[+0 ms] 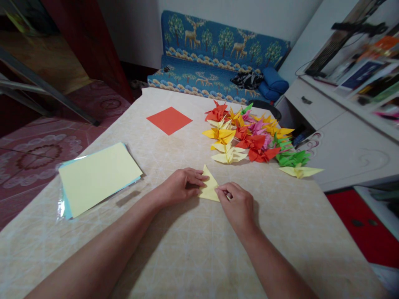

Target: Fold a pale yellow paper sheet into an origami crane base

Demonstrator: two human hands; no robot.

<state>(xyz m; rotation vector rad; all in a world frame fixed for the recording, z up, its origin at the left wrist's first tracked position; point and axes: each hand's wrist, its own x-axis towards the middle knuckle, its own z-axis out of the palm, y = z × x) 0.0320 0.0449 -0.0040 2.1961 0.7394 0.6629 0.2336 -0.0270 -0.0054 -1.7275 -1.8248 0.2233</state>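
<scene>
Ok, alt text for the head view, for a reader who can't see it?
The left hand rests on a folded yellow paper on a table, and the right hand pinches its right edge. Beyond, to the right, lie colourful paper cranes; a red sheet lies left of them, and a paper stack at far left.

The table cover (187, 257) looks smooth. On it, the yellow triangle (208, 189), red sheet (169, 120) and winged figures (252, 142) are matt paper; glossy clear plastic (60, 210) edges the paper stack (99, 178). Beyond the cover, the bench (202, 66) wears cloth; left of the cover, dim floor tiles (37, 160) seem glossy.
</scene>
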